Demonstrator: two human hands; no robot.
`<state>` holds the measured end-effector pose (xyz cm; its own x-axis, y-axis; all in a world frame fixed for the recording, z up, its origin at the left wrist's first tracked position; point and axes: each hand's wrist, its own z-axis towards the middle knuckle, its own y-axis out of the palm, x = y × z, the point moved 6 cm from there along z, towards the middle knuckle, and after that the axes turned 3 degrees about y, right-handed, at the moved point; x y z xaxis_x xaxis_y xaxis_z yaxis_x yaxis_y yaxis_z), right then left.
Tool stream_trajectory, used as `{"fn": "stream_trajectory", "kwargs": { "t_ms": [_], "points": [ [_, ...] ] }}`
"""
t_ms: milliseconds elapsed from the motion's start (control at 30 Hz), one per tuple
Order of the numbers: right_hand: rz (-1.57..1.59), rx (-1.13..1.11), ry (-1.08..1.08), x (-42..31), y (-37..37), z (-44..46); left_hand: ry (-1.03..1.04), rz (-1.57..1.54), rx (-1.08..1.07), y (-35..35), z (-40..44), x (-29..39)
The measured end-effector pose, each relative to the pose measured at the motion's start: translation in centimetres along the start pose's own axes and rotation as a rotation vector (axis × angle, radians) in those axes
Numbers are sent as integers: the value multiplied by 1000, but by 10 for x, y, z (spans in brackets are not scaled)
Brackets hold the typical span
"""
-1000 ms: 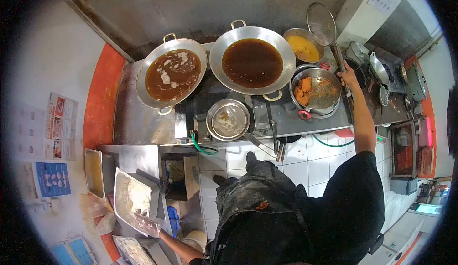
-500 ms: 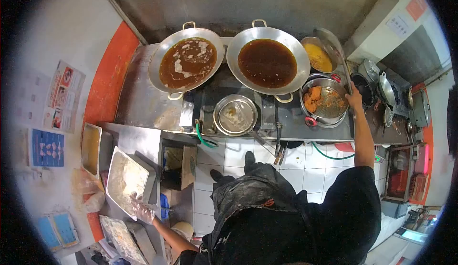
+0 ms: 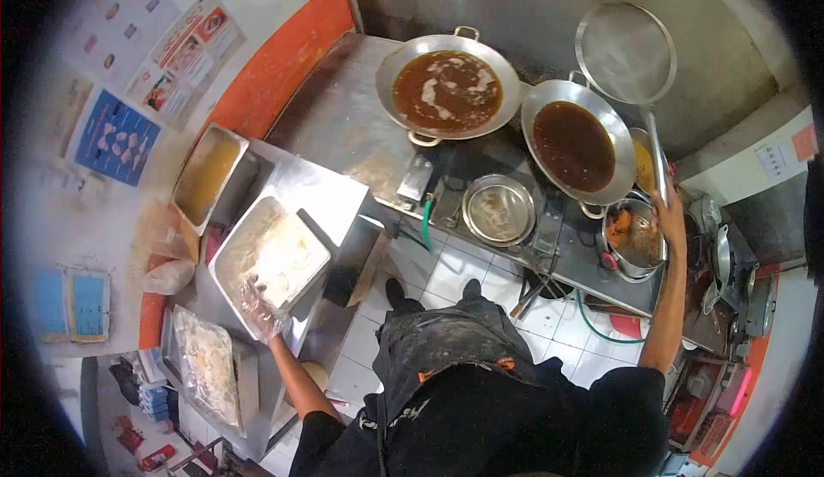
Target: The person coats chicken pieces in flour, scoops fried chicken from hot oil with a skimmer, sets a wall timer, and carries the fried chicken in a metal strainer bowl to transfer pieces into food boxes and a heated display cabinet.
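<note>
Gloved left hand (image 3: 264, 307) reaches over the near corner of a steel tray (image 3: 225, 258) on the side bench; its fingertips blur into the white contents, so whether they grip anything cannot be told. Near the stove bench's right edge, the bare right hand (image 3: 669, 218) is closed round the handle of a strainer (image 3: 625, 52), its mesh raised over the back edge. A wok (image 3: 625, 157) and that handle partly hide some yellow liquid (image 3: 643, 168); orange pieces (image 3: 618, 224) below are hard to make out.
</note>
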<state>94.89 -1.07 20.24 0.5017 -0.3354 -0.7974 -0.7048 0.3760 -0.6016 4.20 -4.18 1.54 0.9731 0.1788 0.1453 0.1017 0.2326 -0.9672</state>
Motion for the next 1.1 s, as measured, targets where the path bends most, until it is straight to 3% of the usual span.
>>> {"fn": "stream_trajectory", "kwargs": {
  "t_ms": [67,133,167,200,233,267,333,400,433,600,667,733,800,967,1100],
  "points": [
    [-50,-58,-112,-41,54,3,98,254,50,-11,13,-5],
    [-102,-160,-83,-67,111,15,125,-86,127,-10,28,-22],
    [-120,-251,40,-81,138,15,126,-191,148,-5,33,-36],
    [-233,-219,8,-91,164,24,129,-294,169,0,37,-50],
    [-346,-185,-21,-101,190,32,210,9,148,5,39,-45],
    [-510,-66,-254,-84,214,57,290,315,118,11,39,-39],
    [-681,-8,-351,-93,249,61,445,939,39,22,33,-35],
    [-689,-29,-288,-93,278,67,316,-200,-99,17,35,-38],
    [-708,-49,-227,-91,288,69,314,-198,-102,15,35,-35],
    [-606,-249,9,-99,337,52,-166,-927,-162,-17,30,-14],
    [-503,-368,122,-108,352,26,-162,-883,-81,-21,33,-13],
    [-493,-377,-28,-98,369,23,-273,-1050,-36,-28,35,-14],
    [-319,-454,140,-110,383,4,-291,-1023,-56,-37,38,-11],
    [3,-538,288,-131,397,-13,-238,-1037,-30,-29,45,-12],
    [155,-599,376,-146,401,-26,-310,-1078,-76,-27,57,-9]
  ]
}}
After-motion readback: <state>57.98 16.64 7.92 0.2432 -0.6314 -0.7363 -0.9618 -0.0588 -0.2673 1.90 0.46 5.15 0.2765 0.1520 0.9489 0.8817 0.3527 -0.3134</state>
